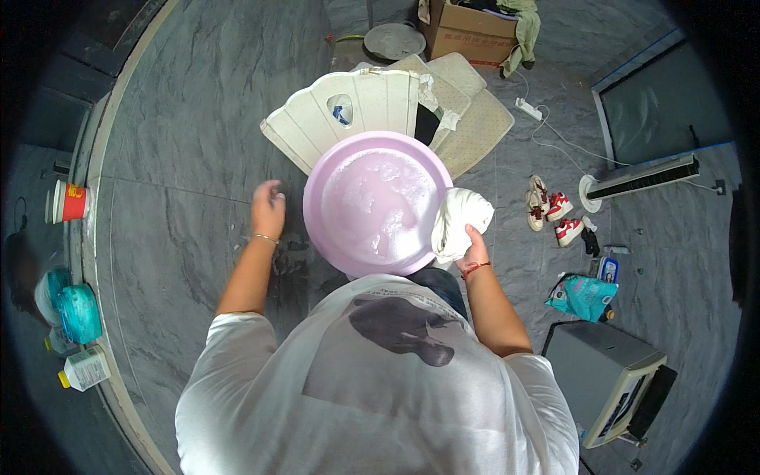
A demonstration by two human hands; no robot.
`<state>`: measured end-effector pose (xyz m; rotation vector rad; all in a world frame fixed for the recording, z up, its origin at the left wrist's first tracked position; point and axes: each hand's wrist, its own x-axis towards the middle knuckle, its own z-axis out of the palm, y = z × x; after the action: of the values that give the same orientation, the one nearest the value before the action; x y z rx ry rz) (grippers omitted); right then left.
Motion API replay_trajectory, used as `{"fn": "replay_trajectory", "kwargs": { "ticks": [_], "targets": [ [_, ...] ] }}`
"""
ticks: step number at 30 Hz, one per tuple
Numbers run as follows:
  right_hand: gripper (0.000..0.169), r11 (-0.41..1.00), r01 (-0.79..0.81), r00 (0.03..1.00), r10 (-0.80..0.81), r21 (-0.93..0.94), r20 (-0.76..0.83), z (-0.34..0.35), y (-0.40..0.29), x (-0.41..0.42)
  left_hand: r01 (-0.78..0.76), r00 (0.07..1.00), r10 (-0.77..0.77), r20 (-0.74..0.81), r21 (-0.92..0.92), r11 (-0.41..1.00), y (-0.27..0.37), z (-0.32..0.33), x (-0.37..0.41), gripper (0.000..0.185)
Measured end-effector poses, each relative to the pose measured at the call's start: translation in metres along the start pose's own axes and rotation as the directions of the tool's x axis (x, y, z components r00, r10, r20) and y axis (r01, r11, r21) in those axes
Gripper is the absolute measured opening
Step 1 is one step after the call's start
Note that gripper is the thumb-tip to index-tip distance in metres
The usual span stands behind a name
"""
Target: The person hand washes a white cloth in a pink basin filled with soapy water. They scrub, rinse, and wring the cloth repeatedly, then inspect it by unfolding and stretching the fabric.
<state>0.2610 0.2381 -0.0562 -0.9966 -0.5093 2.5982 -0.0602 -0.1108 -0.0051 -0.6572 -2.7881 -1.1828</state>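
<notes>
In front of my body stands a pink plastic basin point(314, 237) filled with soapy, foamy water point(356, 208). My right hand point(473, 252) grips a bunched white cloth point(463, 222) at the basin's right rim, thumb on top of the fabric. The cloth overlaps the rim and hangs partly below it. My left hand point(269, 209) is held apart from the basin, off its left side, with nothing in it and the fingers loosely curled apart.
Beyond the basin are a cream plastic panel point(303, 122) with an oval hole and a beige dotted mat point(475, 130). A cardboard box point(472, 35) stands farther back. To the right are sneakers point(537, 202), a tower fan point(641, 177), a power strip point(528, 109) and a grey appliance point(605, 350).
</notes>
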Motion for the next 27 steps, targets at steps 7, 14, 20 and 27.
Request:
{"fn": "replay_trajectory", "kwargs": {
  "ticks": [7, 14, 20, 27],
  "targets": [
    [0.059, 0.999, -0.010, 1.000, 0.010, 0.046, 0.002, -0.003, -0.006, -0.005, 0.381, 0.301, -0.274, 0.913, 0.148, 0.913, 0.024, 0.083, -0.025, 0.019],
    [0.069, 0.984, 0.169, 0.982, -0.172, 0.048, 0.082, -0.048, -0.057, -0.045, -0.425, -0.373, 0.225, 0.900, -0.382, 0.821, 0.031, 0.183, -0.060, 0.018],
    [0.074, 0.933, 0.343, 0.939, -0.343, 0.107, -0.014, -0.078, -0.082, -0.068, -0.578, -0.533, 0.326, 0.781, -0.617, 0.533, 0.080, 0.219, -0.064, 0.021],
    [0.066, 0.931, 0.336, 0.942, -0.331, 0.146, -0.059, -0.094, -0.077, -0.092, -0.533, -0.461, 0.271, 0.845, -0.508, 0.677, 0.138, 0.232, -0.044, 0.027]
  ]
}}
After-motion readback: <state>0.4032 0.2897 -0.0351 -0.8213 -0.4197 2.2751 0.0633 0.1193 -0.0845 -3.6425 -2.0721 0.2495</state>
